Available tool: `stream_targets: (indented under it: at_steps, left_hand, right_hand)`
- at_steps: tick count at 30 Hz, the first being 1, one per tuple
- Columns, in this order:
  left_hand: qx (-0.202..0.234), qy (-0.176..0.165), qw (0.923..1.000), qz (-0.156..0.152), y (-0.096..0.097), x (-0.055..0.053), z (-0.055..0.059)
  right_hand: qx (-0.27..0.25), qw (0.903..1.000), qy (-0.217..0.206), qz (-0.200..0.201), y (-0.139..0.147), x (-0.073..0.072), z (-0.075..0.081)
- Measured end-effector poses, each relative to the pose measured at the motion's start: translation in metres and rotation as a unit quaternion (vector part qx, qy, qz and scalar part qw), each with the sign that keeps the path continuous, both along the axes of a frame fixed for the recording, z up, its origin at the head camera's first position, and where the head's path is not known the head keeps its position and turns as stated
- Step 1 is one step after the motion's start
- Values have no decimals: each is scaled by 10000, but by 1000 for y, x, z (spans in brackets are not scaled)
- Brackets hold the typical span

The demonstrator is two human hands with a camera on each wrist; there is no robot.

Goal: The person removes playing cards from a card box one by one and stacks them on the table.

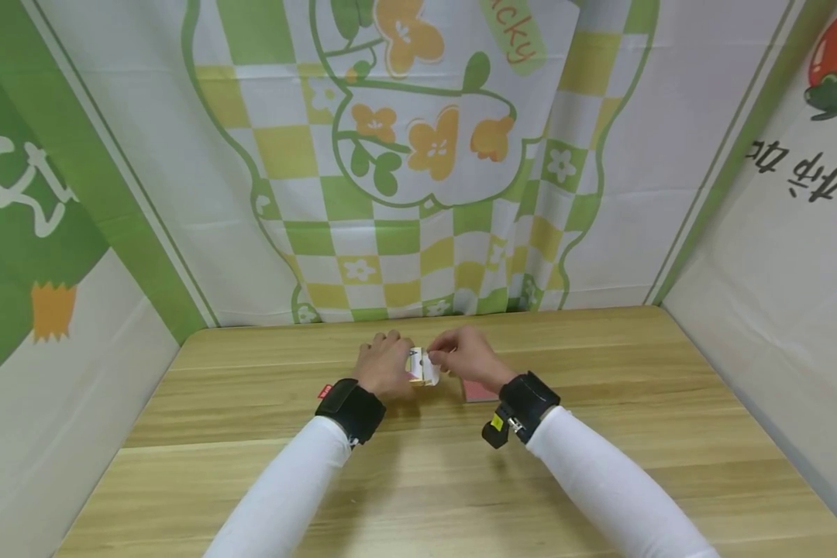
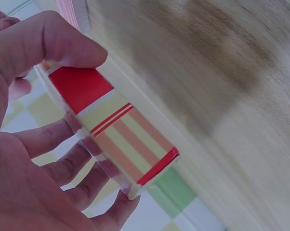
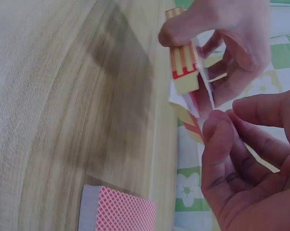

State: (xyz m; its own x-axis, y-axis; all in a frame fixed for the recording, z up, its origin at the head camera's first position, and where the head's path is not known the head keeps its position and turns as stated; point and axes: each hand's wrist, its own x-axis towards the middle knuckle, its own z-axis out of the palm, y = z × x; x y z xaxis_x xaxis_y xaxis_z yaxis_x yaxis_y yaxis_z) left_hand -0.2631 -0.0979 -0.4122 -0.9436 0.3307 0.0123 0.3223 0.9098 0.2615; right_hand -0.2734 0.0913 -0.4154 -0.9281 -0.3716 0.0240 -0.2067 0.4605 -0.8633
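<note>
My left hand (image 1: 384, 366) grips a playing card box (image 2: 128, 139) above the table, thumb on its red and striped narrow side and fingers along its broad face. The end of the box towards my right hand is open, with a cream flap (image 3: 187, 83) standing out. My right hand (image 1: 469, 358) pinches the edge of the white end flap (image 1: 430, 369) between thumb and fingertips. Below the right wrist, a deck of playing cards (image 3: 125, 211) with a red-and-white patterned back lies on the table.
The wooden table (image 1: 404, 480) stretches out below both hands. Behind its far edge hangs a green, yellow and white checked curtain (image 1: 397, 232). Pale printed cloth panels (image 1: 774, 294) stand along the sides.
</note>
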Motion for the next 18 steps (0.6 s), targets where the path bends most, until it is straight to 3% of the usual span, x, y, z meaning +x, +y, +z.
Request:
stream_targets:
  at_steps: [8,18]
  left_hand:
    - [47,65,10000,-22,2,1,-1]
    - [-22,161,9999,-36,5,-1,-1]
  right_hand:
    - [74,9993,-308,-187,-4,-1,-7]
    - [479,9981,-171,-343,-9,-2,-11]
